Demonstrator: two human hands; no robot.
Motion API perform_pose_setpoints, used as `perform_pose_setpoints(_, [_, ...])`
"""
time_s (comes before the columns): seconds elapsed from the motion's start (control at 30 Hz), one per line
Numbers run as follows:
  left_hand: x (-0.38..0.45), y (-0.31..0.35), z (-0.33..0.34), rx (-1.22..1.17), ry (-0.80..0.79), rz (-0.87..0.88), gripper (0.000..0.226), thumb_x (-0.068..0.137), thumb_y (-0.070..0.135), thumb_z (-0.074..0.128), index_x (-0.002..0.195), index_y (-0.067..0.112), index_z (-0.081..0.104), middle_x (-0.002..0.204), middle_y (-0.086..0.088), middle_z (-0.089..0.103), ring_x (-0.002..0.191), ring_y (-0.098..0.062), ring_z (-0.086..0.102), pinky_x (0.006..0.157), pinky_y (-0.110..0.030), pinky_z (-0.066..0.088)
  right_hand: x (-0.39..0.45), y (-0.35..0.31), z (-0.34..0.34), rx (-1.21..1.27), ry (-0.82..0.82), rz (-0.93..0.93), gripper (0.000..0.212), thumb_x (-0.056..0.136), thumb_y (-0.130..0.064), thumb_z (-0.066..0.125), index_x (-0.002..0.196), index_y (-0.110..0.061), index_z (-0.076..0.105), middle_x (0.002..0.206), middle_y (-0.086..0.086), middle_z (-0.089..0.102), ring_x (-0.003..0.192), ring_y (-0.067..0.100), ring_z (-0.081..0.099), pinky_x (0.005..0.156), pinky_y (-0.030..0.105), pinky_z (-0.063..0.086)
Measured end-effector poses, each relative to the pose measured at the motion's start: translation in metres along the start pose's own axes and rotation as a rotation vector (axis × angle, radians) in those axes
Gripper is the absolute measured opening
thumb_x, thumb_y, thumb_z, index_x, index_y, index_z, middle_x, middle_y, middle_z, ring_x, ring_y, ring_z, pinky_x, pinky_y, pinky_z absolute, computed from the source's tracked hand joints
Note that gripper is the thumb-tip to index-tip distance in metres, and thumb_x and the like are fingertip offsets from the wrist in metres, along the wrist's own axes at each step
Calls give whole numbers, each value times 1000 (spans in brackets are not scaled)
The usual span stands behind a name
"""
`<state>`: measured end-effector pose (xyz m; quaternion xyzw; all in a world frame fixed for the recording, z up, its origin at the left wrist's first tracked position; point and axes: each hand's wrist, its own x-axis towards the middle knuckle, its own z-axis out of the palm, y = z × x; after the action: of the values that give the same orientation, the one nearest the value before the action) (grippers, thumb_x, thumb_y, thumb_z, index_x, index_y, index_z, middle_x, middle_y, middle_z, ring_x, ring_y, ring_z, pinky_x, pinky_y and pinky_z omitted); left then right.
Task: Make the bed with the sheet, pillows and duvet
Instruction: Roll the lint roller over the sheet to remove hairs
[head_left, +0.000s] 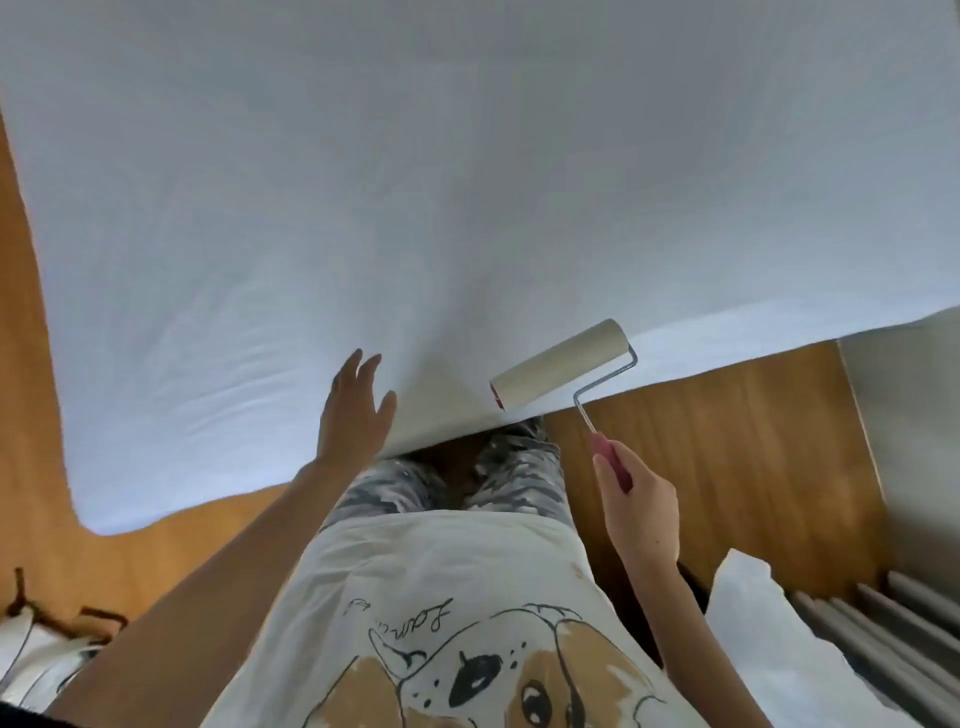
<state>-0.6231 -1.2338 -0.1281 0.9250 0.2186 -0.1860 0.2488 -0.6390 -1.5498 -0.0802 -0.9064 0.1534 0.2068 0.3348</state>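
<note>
My left hand (353, 415) hovers flat, fingers spread, over the smooth white bed sheet (415, 208); my right hand (641, 512) grips the pink-handled lint roller (563, 364).

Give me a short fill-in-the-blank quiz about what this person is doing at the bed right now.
1. The right hand grips a lint roller by its ____ handle.
2. The left hand hovers over the sheet with its fingers ____.
3. The sheet spread over the bed is ____ in colour.
4. The floor beside the bed looks like ____.

Missing words: pink; open; white; wood
</note>
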Motion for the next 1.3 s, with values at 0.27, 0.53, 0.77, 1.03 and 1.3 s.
perform_pose_setpoints(0.27, [62, -49, 53, -49, 78, -215, 52, 98, 23, 50, 146, 10, 37, 157, -9, 25, 146, -25, 20, 116, -43, 27, 83, 10, 65, -127, -299, -236, 44, 89, -50, 45, 115, -23, 68, 72, -24, 64, 62, 2, 62, 51, 16, 52])
perform_pose_setpoints(0.53, [139, -128, 145, 9, 184, -262, 49, 96, 20, 53, 140, 4, 42, 156, -21, 24, 146, -35, 16, 116, -51, 25, 149, 5, 186, -166, -362, -297, 40, 91, -66, 31, 119, -48, 52, 91, -43, 56, 83, -10, 63, 70, 9, 52])
perform_pose_setpoints(0.77, [191, -191, 212, 67, 342, -334, 54, 102, 29, 32, 149, 3, 27, 156, -30, 14, 144, -45, 14, 118, -52, 13, 180, 43, 241, -237, -421, -219, 58, 90, -69, 27, 105, -27, 64, 66, -35, 50, 73, -12, 59, 51, 1, 42])
perform_pose_setpoints(1.03, [198, -208, 238, 59, 558, -261, 51, 100, 21, 30, 149, 6, 32, 155, -27, 21, 144, -41, 19, 120, -41, 9, 192, 45, 272, -339, -622, -157, 18, 87, -50, 41, 97, -38, 49, 68, -21, 61, 64, 1, 59, 48, 12, 42])
perform_pose_setpoints(1.3, [187, -240, 228, 116, 481, -129, 49, 101, 19, 28, 149, 10, 34, 157, -15, 25, 146, -29, 21, 121, -42, 7, 220, -28, 330, -344, -605, -250, 24, 99, -40, 44, 112, -27, 58, 55, -9, 49, 45, 8, 48, 45, 18, 32])
